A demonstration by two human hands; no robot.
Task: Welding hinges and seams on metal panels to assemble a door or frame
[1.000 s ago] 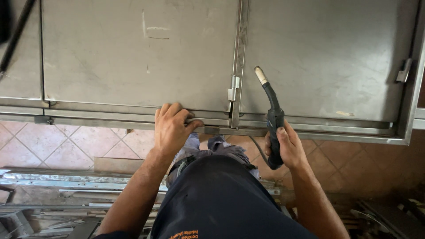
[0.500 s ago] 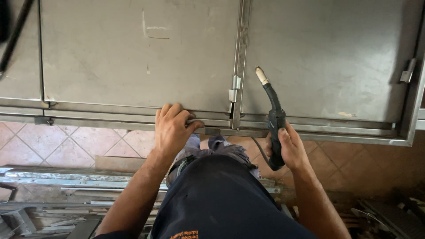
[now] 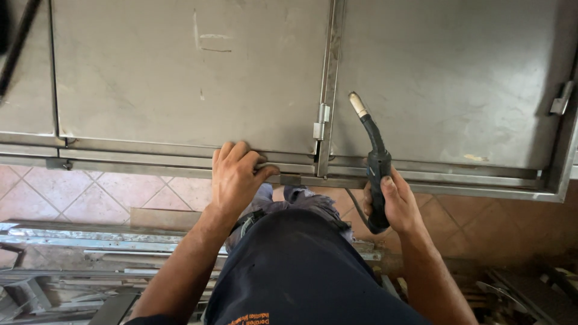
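A large grey sheet-metal door assembly (image 3: 180, 78) lies flat in front of me, with a steel frame (image 3: 150, 157) along its near edge. My left hand (image 3: 236, 177) grips that near frame edge, fingers curled over it. My right hand (image 3: 397, 204) holds a black welding torch (image 3: 374, 162) by its handle, thumb on top. The torch's brass nozzle points away from me over the right panel (image 3: 457, 78), just right of a small hinge (image 3: 321, 120) on the vertical bar between the panels.
Terracotta floor tiles (image 3: 102, 195) show under the frame. Steel bars and angle pieces (image 3: 90, 241) lie at lower left, more metal scrap at lower right (image 3: 518, 289). A latch bracket (image 3: 561, 99) sits on the right edge. A dark rod (image 3: 18, 42) crosses the top-left corner.
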